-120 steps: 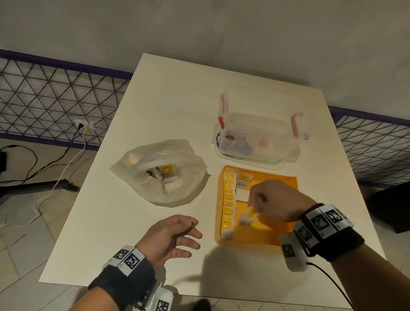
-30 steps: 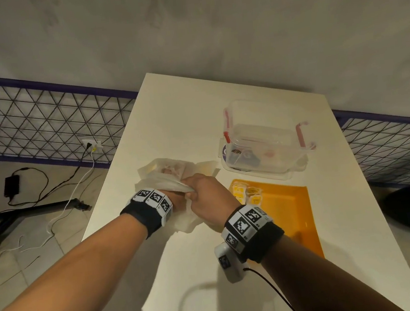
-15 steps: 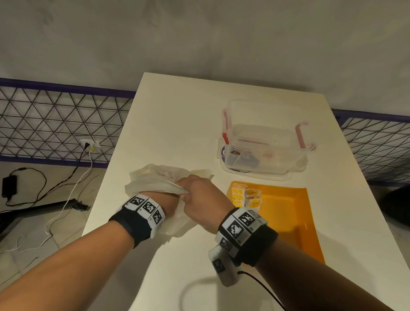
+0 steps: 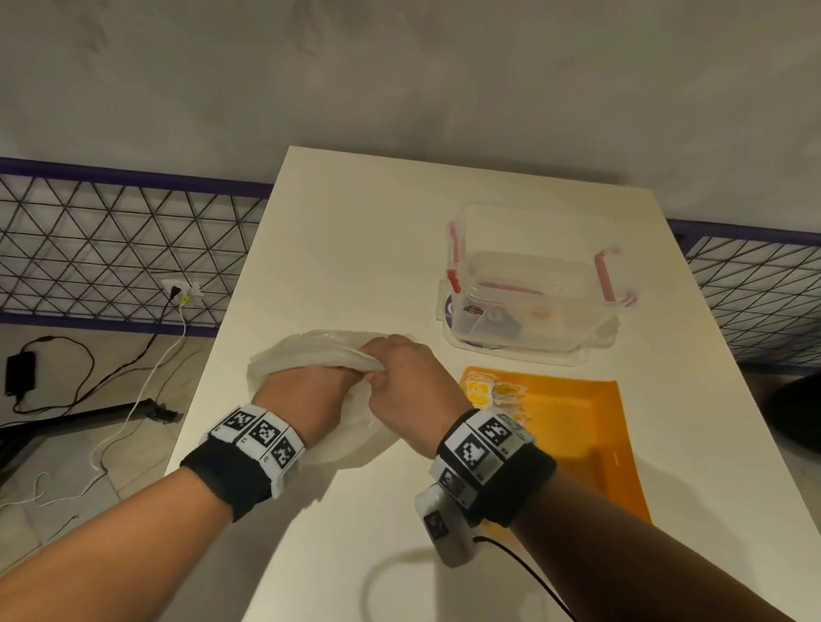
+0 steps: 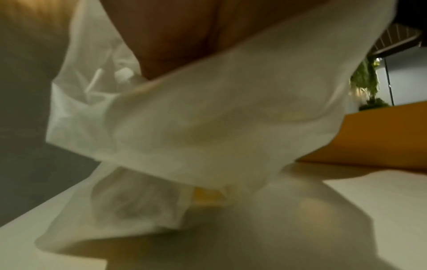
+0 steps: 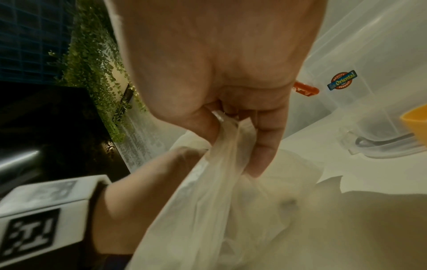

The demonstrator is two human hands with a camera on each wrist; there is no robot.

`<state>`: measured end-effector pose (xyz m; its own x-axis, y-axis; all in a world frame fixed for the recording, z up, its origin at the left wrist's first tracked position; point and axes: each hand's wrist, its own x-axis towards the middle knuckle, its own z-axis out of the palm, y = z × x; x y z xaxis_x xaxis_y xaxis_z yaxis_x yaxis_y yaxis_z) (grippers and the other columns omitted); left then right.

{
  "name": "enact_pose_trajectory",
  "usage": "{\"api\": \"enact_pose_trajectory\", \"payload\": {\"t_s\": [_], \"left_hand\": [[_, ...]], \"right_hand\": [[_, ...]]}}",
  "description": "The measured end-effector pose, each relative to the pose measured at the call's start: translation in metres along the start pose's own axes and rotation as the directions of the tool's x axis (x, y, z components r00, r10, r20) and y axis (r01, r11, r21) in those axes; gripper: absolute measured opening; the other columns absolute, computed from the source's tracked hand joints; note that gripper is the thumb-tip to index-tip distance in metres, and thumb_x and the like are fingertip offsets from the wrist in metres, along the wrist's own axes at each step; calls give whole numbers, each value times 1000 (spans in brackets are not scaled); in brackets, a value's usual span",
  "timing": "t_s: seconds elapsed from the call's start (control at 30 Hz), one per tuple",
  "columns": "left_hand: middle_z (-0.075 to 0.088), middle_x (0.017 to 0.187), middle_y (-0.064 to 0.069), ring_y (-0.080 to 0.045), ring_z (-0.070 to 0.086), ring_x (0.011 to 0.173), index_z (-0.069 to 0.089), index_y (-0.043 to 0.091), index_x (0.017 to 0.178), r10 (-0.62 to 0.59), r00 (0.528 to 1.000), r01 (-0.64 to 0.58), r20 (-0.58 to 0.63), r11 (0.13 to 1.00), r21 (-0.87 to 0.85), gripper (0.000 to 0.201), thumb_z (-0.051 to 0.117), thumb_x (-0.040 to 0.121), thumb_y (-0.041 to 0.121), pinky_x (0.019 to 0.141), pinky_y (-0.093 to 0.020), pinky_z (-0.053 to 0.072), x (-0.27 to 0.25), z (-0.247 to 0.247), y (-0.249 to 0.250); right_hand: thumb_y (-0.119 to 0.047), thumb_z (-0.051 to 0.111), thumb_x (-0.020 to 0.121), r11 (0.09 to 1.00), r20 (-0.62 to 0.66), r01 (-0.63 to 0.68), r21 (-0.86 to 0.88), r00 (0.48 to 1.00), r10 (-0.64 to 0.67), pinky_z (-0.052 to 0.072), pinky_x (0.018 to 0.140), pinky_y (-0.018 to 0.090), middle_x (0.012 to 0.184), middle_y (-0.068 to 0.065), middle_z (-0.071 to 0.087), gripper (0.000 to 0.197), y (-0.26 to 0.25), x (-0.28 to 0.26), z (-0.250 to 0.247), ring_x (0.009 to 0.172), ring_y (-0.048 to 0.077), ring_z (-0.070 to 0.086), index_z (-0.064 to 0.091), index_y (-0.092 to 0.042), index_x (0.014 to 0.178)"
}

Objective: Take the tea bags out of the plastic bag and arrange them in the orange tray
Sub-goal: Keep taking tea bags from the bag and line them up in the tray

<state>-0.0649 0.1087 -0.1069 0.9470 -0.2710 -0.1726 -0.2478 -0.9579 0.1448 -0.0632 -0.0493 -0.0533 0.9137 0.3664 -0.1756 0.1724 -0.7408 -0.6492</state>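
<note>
While the thin, translucent white plastic bag (image 4: 311,359) sits crumpled on the pale rectangular bench (image 4: 338,247), both hands work at its mouth. The right hand (image 4: 407,388) has a closed grip: thumb and curled fingers (image 6: 265,142) pinch a gathered fold of the bag's rim, pulling it taut. The left hand (image 4: 306,401) is pushed into the bag's opening; the plastic drapes over it, and I cannot tell how open its grip is or what it holds. A yellow patch, possibly a tea bag, shows faintly through the plastic in the left wrist view. Just to the right of the bag lies the flat orange plastic tray (image 4: 593,422), with a few yellow-labelled tea bags (image 4: 490,391) at its far left corner. Beyond the tray stands a clear plastic storage box with red clips (image 4: 524,286).
</note>
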Motion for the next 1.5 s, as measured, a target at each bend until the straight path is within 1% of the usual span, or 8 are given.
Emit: {"api": "enact_pose_trajectory", "payload": {"t_s": [0.2, 0.43, 0.53, 0.7, 1.0, 1.17, 1.27, 1.5], "left_hand": [[74, 106, -2, -26, 71, 85, 68, 22, 114, 125, 892, -234, -435, 950, -208, 60, 73, 62, -7, 64, -33, 58, -30, -23, -7], [65, 123, 13, -8, 63, 108, 66, 25, 124, 3, 856, -259, -517, 868, -424, 62, 72, 72, -7, 95, -10, 43, -54, -23, -17], [66, 117, 27, -6, 67, 98, 65, 42, 119, -118, 839, -262, -531, 767, -586, 48, 71, 79, 17, 83, -12, 49, -64, -31, -11], [71, 105, 19, -40, 63, 78, 68, 51, 110, -320, 850, -220, -420, 508, -833, 39, 80, 79, 29, 67, -42, 58, -71, -49, -12], [72, 95, -3, -22, 64, 79, 67, 16, 112, -370, 922, -234, -113, -301, -925, 37, 73, 76, 10, 60, -32, 57, -78, -56, -7], [72, 95, -4, -18, 64, 71, 65, 12, 115, -336, 941, -162, -27, -379, -911, 36, 67, 79, 7, 53, -27, 53, -86, -33, 4], [70, 101, -6, -19, 65, 75, 65, 14, 118, -294, 956, -126, 7, -430, -894, 44, 75, 76, 15, 55, -29, 53, -88, -23, 9], [69, 101, -4, -17, 60, 72, 67, 22, 121, -228, 971, -54, 70, -496, -867, 38, 61, 86, 10, 59, -29, 55, -83, -22, 34]], "right_hand": [[-7, 49, 84, 996, -123, -3, 85, 992, 13, 53, 87, 42, 110, 7, 65, 34, -2, 8, -9, 101, 26, 61, 64, -16, 113], [-5, 50, 86, 994, -125, 15, 106, 992, -1, 53, 86, 39, 110, 8, 66, 32, -11, 13, -5, 100, 26, 62, 61, -14, 115], [-6, 52, 86, 993, -110, 8, 115, 994, 5, 53, 87, 40, 110, 9, 67, 32, -12, 13, -1, 101, 27, 62, 60, -14, 116], [-6, 52, 87, 990, -125, -43, 131, 990, 59, 54, 83, 38, 104, 9, 69, 29, -11, 17, -1, 97, 28, 64, 60, -15, 113], [-10, 52, 86, 992, -118, -67, 103, 990, 79, 52, 89, 39, 115, 8, 63, 35, -12, 21, -2, 106, 28, 62, 58, -17, 119], [-12, 60, 84, 979, -251, 133, 153, 964, -91, 41, 93, 21, 128, -3, 48, 46, -15, -4, -23, 119, 12, 50, 58, -23, 128], [-17, 73, 84, 924, -164, 180, 338, 978, -131, 45, 78, 11, 111, -3, 60, 38, -24, -23, -33, 91, 8, 60, 65, -23, 120], [-8, 75, 80, 919, -16, 48, 392, 999, -45, 50, 71, 28, 78, -3, 56, 30, -17, -32, -30, 59, 9, 50, 68, -29, 101]]}}
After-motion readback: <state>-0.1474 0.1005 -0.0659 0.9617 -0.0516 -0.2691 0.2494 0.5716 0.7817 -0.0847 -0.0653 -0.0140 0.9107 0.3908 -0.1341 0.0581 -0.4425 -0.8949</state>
